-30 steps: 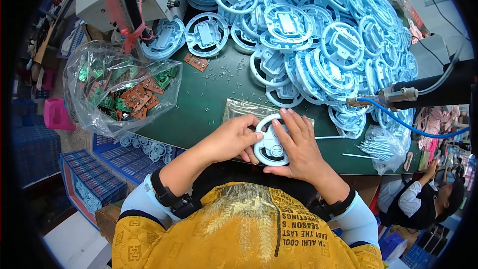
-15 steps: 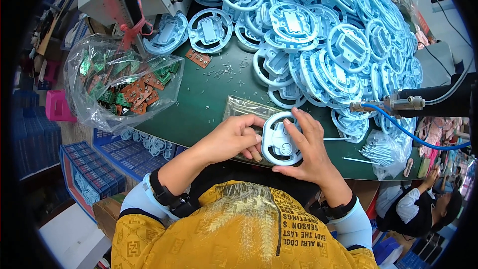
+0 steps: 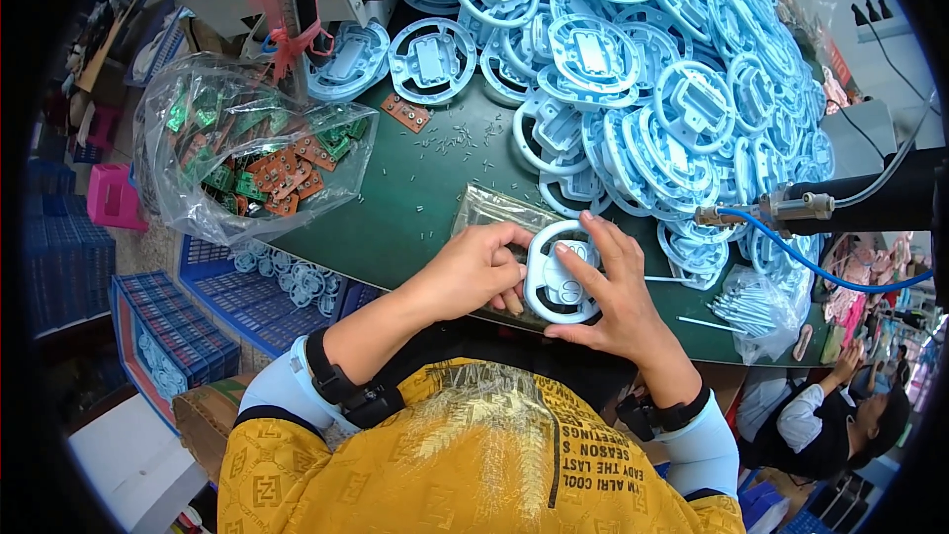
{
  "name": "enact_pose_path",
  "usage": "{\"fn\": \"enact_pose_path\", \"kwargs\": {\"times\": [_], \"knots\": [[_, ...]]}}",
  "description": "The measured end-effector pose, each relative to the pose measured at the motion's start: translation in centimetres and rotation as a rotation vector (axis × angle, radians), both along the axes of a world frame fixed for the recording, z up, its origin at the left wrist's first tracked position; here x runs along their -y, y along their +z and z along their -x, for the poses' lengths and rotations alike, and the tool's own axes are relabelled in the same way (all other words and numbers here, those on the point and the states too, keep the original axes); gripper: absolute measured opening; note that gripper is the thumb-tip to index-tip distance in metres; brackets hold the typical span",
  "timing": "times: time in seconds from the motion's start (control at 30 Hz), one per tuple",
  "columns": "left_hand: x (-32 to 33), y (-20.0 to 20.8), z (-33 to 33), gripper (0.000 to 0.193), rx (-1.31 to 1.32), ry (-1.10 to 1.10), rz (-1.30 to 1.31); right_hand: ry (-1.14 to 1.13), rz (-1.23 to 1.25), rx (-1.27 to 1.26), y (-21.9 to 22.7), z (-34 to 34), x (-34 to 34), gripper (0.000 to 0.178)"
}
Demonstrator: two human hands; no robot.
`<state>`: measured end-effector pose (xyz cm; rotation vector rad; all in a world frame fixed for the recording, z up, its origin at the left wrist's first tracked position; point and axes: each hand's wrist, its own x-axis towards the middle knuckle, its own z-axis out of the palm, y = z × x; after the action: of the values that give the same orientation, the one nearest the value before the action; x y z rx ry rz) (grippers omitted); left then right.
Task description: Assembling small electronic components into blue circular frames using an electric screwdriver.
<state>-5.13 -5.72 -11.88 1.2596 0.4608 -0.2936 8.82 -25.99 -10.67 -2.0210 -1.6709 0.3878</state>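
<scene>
A light-blue plastic steering-wheel part (image 3: 535,287), like a toy's, is held upright at the table's near edge. My right hand (image 3: 625,302) grips its right side, with fingers over the top and front and the thumb at the bottom. On the other side my left hand (image 3: 473,275) is closed at the left rim, its index fingertip touching the ring. The other left fingers are curled, and whatever lies behind them is hidden. A clear plastic-wrapped slab (image 3: 486,206) lies on the table just beyond my left hand.
Light-blue wheel parts (image 3: 593,54) are heaped at the back. A clear bag of circuit boards (image 3: 282,173) sits left; small screws (image 3: 450,138) lie scattered mid-table. At right are a black arm with a blue hose (image 3: 880,178) and bagged rods (image 3: 746,307). Another person (image 3: 820,425) sits beyond.
My view has shifted slightly, so the table's things sit a little differently in it. Both hands keep nearly the same hold on the wheel part.
</scene>
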Motion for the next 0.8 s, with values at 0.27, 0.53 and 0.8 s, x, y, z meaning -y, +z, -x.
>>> {"fn": "enact_pose_path", "kwargs": {"times": [0.27,0.53,0.8], "knots": [[-0.11,0.24,-0.11,0.029,-0.037,-0.048,-0.039,-0.006,0.016,0.041,-0.1,0.25,-0.15,0.092],[-0.06,0.07,-0.1,0.028,-0.025,-0.046,-0.037,-0.028,0.053,0.058,0.47,0.69,-0.32,0.091],[0.25,-0.22,-0.07,0.03,-0.007,-0.003,-0.046,0.012,0.048,0.068,0.46,0.37,-0.02,0.089]]}}
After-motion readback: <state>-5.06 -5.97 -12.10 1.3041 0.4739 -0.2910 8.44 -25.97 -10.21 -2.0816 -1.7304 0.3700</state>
